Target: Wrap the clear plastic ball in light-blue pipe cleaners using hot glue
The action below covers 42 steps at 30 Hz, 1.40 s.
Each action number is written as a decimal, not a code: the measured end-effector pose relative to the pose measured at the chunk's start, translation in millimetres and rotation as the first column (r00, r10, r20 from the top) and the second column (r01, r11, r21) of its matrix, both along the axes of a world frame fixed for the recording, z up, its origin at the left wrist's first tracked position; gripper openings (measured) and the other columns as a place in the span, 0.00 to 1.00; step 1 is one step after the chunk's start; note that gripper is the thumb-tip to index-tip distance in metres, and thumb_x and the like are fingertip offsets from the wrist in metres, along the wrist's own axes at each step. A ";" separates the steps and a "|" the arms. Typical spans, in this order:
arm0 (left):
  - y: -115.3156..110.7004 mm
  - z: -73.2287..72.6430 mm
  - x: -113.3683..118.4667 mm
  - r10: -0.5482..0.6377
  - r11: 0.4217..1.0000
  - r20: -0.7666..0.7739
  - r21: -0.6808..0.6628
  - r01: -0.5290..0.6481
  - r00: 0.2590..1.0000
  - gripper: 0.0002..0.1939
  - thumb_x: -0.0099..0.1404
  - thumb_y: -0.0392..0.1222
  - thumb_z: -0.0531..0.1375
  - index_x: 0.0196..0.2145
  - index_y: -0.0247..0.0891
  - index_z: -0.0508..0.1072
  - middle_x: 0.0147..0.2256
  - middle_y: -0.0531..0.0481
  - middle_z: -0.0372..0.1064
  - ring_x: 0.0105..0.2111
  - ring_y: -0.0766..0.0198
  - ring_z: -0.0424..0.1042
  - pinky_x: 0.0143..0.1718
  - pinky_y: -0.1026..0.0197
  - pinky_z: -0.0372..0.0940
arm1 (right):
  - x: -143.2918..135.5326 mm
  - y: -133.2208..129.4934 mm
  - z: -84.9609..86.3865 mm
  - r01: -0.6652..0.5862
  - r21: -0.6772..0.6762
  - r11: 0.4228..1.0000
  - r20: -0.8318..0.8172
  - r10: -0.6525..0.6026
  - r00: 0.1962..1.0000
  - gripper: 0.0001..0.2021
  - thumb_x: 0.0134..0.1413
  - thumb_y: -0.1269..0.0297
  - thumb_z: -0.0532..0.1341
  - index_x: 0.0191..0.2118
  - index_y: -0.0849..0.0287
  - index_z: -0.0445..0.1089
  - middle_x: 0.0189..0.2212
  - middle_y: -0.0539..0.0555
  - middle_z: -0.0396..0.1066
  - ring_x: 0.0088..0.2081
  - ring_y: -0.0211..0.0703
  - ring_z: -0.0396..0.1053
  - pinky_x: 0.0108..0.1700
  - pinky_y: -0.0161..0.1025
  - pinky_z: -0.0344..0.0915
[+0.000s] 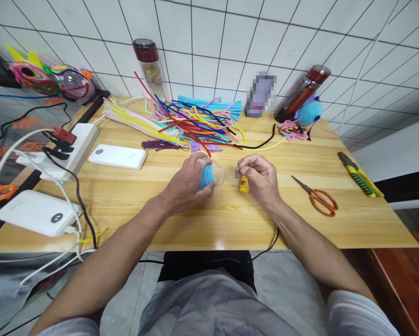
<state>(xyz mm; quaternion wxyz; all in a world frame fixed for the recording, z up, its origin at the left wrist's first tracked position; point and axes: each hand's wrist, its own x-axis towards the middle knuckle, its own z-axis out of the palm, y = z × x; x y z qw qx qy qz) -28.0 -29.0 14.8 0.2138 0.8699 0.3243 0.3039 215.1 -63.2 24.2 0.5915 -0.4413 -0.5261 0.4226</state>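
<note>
My left hand point(188, 182) is wrapped round a clear, rounded plastic piece point(219, 175) with light blue fuzzy strands point(206, 178) wound about it. The clear end points right, towards my other hand. My right hand point(261, 176) is closed, thumb and fingertips pinched together; whatever lies in the pinch is too small or hidden. Just below those fingers a small yellow thing point(244, 185) shows, mostly covered by the hand, so I cannot tell whether it is gripped. A black cord point(275, 240) runs from beneath my right wrist over the table's front edge.
Scissors point(319, 198) and green-yellow pliers point(359, 175) lie on the right. A heap of coloured pipe cleaners point(195, 119) spreads behind my hands, near a glass bottle point(150, 65). A dark red flask point(303, 93) leans at the wall. White power banks point(118, 156), a power strip point(73, 151) and cables crowd the left.
</note>
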 end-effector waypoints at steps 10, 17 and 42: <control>-0.8 1.1 0.8 0.002 1.000 0.006 0.002 -0.002 1.000 0.26 0.69 0.44 0.61 0.62 0.39 0.62 0.64 0.31 0.62 0.67 0.41 0.63 0.69 0.33 0.62 | -1.4 0.9 1.2 -0.023 -0.028 0.999 -0.007 0.023 1.000 0.05 0.54 0.60 0.70 0.35 0.53 0.77 0.28 0.48 0.75 0.28 0.40 0.69 0.35 0.41 0.68; -1.1 1.4 1.0 0.010 1.000 0.001 -0.008 -0.010 1.000 0.27 0.68 0.44 0.61 0.62 0.40 0.62 0.64 0.32 0.62 0.67 0.41 0.64 0.69 0.33 0.62 | -1.2 2.7 -0.6 0.003 -0.032 0.999 0.010 -0.003 1.000 0.06 0.59 0.59 0.68 0.33 0.53 0.76 0.27 0.48 0.74 0.29 0.40 0.69 0.38 0.42 0.68; 5.9 -2.8 -1.4 -0.045 0.999 0.022 0.031 0.045 0.999 0.24 0.71 0.45 0.59 0.61 0.41 0.60 0.61 0.34 0.62 0.64 0.44 0.63 0.68 0.35 0.63 | -8.5 1.4 -18.4 -0.398 0.473 0.786 0.812 -0.213 0.543 0.31 0.66 0.65 0.68 0.71 0.45 0.62 0.56 0.60 0.71 0.54 0.55 0.71 0.50 0.54 0.74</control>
